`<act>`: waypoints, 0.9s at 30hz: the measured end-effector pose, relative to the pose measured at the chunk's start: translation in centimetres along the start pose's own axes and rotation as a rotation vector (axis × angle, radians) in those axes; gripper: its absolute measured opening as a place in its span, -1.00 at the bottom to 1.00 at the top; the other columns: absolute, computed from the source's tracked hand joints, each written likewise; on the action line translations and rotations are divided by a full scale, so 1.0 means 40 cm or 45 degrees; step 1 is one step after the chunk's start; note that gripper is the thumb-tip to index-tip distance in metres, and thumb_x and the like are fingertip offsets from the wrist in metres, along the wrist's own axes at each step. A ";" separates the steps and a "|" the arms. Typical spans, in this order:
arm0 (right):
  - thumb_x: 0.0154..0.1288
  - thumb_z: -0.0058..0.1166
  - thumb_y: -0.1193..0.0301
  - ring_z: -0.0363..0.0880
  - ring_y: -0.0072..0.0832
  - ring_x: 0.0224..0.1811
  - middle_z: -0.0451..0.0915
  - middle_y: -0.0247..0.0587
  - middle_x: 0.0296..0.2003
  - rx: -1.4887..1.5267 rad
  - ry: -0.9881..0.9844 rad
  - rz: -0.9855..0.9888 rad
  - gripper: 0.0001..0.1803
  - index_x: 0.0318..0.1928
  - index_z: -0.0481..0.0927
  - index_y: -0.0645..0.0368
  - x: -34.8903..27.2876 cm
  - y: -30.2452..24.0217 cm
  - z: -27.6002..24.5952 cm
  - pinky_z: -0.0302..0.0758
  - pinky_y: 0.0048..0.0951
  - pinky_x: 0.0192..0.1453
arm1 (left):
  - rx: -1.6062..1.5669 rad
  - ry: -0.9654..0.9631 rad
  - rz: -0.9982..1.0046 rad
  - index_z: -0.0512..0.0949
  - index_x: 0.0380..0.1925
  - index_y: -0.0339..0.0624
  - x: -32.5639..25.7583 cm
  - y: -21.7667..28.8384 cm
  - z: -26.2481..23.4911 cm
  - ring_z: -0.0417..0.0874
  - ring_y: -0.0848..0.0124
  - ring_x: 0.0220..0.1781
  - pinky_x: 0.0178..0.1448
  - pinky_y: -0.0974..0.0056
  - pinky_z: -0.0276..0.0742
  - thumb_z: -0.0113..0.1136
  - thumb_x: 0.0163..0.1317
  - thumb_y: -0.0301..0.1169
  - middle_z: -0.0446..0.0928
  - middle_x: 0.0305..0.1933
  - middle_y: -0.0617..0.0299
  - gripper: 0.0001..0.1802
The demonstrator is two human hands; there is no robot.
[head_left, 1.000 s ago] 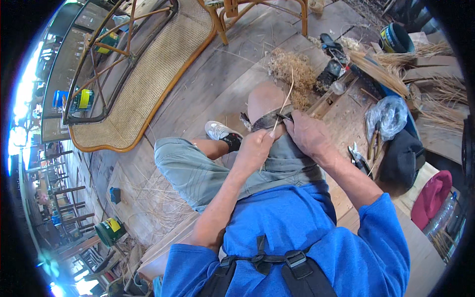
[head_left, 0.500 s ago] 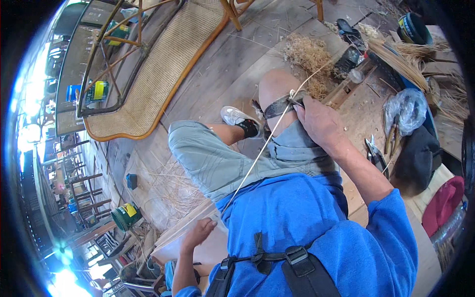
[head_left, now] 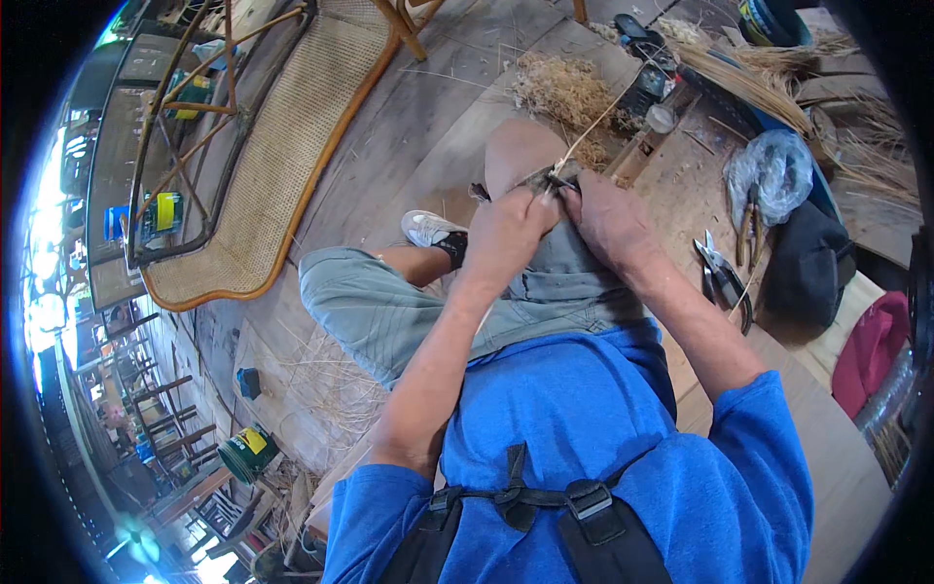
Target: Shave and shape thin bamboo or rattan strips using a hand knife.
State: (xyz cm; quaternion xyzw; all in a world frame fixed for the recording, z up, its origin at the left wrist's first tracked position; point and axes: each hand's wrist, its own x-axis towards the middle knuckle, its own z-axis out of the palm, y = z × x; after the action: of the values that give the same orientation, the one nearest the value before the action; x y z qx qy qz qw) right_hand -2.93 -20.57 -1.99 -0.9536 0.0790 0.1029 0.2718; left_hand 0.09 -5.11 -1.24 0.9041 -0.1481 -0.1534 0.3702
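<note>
A thin pale cane strip [head_left: 595, 127] runs down from the upper right to the dark band [head_left: 538, 182] around my right knee. My left hand [head_left: 511, 234] is closed on the strip at the knee, its thumb and fingers pinched together. Below that wrist a short length of strip shows again over my shorts. Close beside it, my right hand [head_left: 615, 222] is closed on a dark narrow tool [head_left: 562, 182] pressed against the band. Most of the tool lies hidden under the fingers, and its exact kind is unclear. The two hands almost touch.
To the right lie pliers [head_left: 722, 273], a clear plastic bag [head_left: 769, 175], a black cloth item [head_left: 808, 268] and a maroon one [head_left: 871, 352]. Curly shavings [head_left: 564, 88] are heaped ahead. A cane-woven panel [head_left: 302, 127] stands at the left, with a green bucket [head_left: 248, 453] nearer.
My left hand has come up from the lower left to the knee, beside the right hand. More of the strip now extends beyond the knee to the upper right. The whole view has shifted slightly.
</note>
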 end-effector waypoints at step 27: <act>0.31 -0.20 0.09 0.54 0.07 -0.30 0.57 0.11 -0.39 -0.082 0.172 -0.079 -0.55 -0.13 0.45 0.27 0.009 0.081 -0.058 0.43 -0.10 -0.21 | -0.313 -0.088 -0.104 0.47 -0.47 -0.35 0.024 0.003 0.023 0.40 0.24 -0.58 -0.38 0.16 0.36 0.01 0.22 -0.19 0.40 -0.59 -0.08 -0.63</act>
State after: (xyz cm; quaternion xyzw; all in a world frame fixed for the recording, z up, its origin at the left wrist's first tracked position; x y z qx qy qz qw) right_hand -2.90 -24.59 -1.77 -0.9685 0.0644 0.0322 0.2382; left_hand 0.58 -6.16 -1.95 0.8514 -0.1041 -0.2164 0.4663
